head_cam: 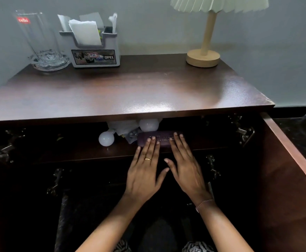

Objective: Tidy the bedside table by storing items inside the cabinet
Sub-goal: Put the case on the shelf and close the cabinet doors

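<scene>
Both hands reached into the open cabinet (290, 179) beneath the bedside table (130, 91), fingers spread flat and pressed against a dark purple case (157, 139) lying on the upper shelf (86, 153). The case lay with its long axis running left to right, parallel to the shelf's front edge, its broad face turned toward the camera; faint lettering on it was too blurred to read. The left hand (144, 171), wearing a ring, touched the case's left half with open fingertips, and the right hand (186, 170), a bracelet at its wrist, touched the right half, also open; neither hand closed around it.

Just left of the fingertips, on the same shelf, sat two white bulbs (106, 138) and some crumpled wrapping (123, 129). The right-hand door stood swung outward.

Above the hands, on the tabletop, a grey holder (96, 55) contained white paper napkins (86, 32). A clear glass tumbler (37, 35) stood in a glass dish (48, 61) beside it, and a wooden lamp (205, 44) stood well off to the right.
</scene>
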The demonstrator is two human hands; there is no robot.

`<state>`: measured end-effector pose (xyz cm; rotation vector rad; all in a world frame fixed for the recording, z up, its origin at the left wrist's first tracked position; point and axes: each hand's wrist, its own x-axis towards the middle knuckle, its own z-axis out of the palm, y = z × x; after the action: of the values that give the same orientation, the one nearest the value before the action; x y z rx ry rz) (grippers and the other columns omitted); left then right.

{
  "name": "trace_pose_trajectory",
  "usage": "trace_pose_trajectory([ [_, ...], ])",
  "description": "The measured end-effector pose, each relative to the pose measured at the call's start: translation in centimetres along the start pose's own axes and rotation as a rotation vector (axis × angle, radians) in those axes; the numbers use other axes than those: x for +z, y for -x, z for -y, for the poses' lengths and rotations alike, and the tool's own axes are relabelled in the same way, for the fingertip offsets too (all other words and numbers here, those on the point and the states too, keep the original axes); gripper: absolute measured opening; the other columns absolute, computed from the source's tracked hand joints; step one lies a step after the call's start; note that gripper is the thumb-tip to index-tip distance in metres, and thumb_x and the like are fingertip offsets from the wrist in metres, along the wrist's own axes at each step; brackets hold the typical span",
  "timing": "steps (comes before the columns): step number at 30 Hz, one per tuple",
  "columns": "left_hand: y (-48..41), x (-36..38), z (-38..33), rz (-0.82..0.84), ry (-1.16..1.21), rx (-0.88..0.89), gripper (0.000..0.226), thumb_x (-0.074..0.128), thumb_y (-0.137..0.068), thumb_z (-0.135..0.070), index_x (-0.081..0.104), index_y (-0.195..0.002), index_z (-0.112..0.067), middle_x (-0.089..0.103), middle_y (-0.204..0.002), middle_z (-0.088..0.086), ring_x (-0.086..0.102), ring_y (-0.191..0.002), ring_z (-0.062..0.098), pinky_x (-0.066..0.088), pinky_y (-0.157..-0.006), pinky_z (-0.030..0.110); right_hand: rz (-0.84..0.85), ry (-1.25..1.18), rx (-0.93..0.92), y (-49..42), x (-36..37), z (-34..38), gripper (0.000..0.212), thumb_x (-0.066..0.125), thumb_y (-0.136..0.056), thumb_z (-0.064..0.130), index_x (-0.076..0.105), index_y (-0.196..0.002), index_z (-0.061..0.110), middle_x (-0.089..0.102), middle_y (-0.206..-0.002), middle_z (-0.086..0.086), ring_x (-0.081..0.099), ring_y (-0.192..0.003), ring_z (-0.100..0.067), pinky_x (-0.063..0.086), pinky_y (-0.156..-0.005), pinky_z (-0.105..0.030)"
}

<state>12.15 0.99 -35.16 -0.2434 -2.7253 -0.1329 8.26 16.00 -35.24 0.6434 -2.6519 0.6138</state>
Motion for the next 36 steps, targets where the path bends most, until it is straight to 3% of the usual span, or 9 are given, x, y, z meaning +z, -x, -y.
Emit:
trace_pose_trajectory([
  [3,-0.7,0.0,0.1,0.008,-0.001,-0.022,0.066,0.035,-0.094,-0.048,0.030,-0.145,-0.006,0.024,-0.155,0.011,0.020,-0.144,0.020,0.020,-0.118,0.039,0.030,0.022,-0.005,-0.9,0.0,0.0,0.061,0.028,-0.096,0.046,0.024,-0.147,0.011,0.012,-0.157,-0.003,0.006,-0.146,-0.016,0.024,-0.117,-0.040],
  [7,-0.2,-0.6,-0.2,0.040,0.011,-0.088,0.061,0.032,-0.096,-0.037,0.021,-0.148,-0.007,0.015,-0.157,0.008,0.015,-0.146,0.019,0.015,-0.119,0.040,0.073,0.098,-0.008,-0.1,-0.3,0.8,0.062,0.027,-0.097,0.046,0.015,-0.149,0.015,0.004,-0.159,-0.002,-0.002,-0.147,-0.017,0.008,-0.120,-0.039],
  [14,2.2,-4.2,-2.4,0.204,0.020,-0.184,0.065,0.034,-0.084,-0.028,0.026,-0.145,-0.006,0.021,-0.155,0.010,0.019,-0.144,0.023,0.013,-0.114,0.040,0.181,0.083,0.052,3.0,-2.3,4.3,0.060,0.030,-0.097,0.041,0.011,-0.149,0.020,0.007,-0.159,0.000,-0.002,-0.147,-0.019,0.003,-0.117,-0.038],
  [21,3.8,-13.0,-1.9,0.423,-0.012,-0.286,0.062,0.035,-0.083,-0.032,0.043,-0.137,-0.001,0.038,-0.147,0.014,0.036,-0.136,0.024,0.005,-0.114,0.035,0.378,0.135,0.112,3.2,-8.7,9.0,0.061,0.031,-0.094,0.044,0.013,-0.149,0.022,0.013,-0.158,-0.001,0.001,-0.146,-0.020,0.002,-0.116,-0.038],
  [28,3.7,-22.7,-2.2,0.456,-0.048,-0.328,0.062,0.026,-0.091,-0.034,0.026,-0.145,-0.003,0.025,-0.153,0.013,-0.003,-0.144,0.019,0.002,-0.115,0.038,0.459,0.133,0.141,2.7,-16.9,13.2,0.057,0.019,-0.099,0.043,0.008,-0.151,0.021,0.006,-0.159,-0.001,-0.003,-0.146,-0.020,-0.003,-0.116,-0.039],
  [31,2.7,-27.0,-2.8,0.452,-0.053,-0.321,0.065,0.026,-0.090,-0.034,0.014,-0.146,-0.003,0.024,-0.153,0.014,-0.002,-0.144,0.020,0.002,-0.115,0.038,0.478,0.095,0.148,2.1,-20.2,15.0,0.053,0.009,-0.100,0.039,0.012,-0.150,0.020,0.010,-0.159,0.000,-0.001,-0.146,-0.021,-0.001,-0.116,-0.038],
  [33,2.0,-29.8,-3.2,0.455,-0.039,-0.323,0.066,0.026,-0.089,-0.033,0.009,-0.146,-0.004,0.025,-0.152,0.014,-0.001,-0.143,0.020,0.002,-0.115,0.038,0.481,0.081,0.153,1.7,-22.2,16.3,0.053,0.012,-0.100,0.037,0.014,-0.150,0.020,0.010,-0.159,0.000,-0.003,-0.146,-0.020,0.000,-0.116,-0.038],
  [36,1.0,-33.6,-3.7,0.483,-0.034,-0.325,0.066,0.028,-0.088,-0.033,0.025,-0.145,-0.002,0.029,-0.151,0.013,0.012,-0.145,0.019,0.002,-0.114,0.036,0.495,0.078,0.164,1.2,-25.2,17.8,0.055,0.021,-0.098,0.034,0.012,-0.150,0.021,0.006,-0.159,0.001,-0.008,-0.145,-0.019,-0.004,-0.116,-0.038],
])
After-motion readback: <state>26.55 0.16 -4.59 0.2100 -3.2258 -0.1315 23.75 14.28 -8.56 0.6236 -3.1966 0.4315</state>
